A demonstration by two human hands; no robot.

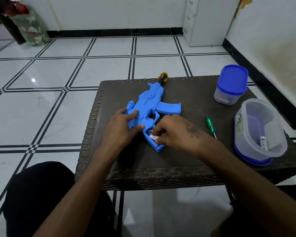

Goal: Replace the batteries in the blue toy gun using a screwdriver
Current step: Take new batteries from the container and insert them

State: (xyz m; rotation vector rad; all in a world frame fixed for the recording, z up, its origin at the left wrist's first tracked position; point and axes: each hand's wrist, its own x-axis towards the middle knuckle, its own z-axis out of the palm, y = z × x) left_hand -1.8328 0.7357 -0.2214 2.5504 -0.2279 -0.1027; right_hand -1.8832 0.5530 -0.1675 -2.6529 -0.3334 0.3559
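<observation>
Counter point(186, 161) of dark woven wicker carried all items. Left hand point(121, 129) lay flat on the blue toy gun point(147, 106), fingers straight, pressing its body near the counter's left side. The gun's handle compartment stood open. Right hand point(174, 132) had its grip closed on a white battery point(153, 137), pinched at that compartment. Green screwdriver point(210, 124) lay just beside the right hand. A lidded container point(231, 84) and an open container point(260, 129) stood at far right.
</observation>
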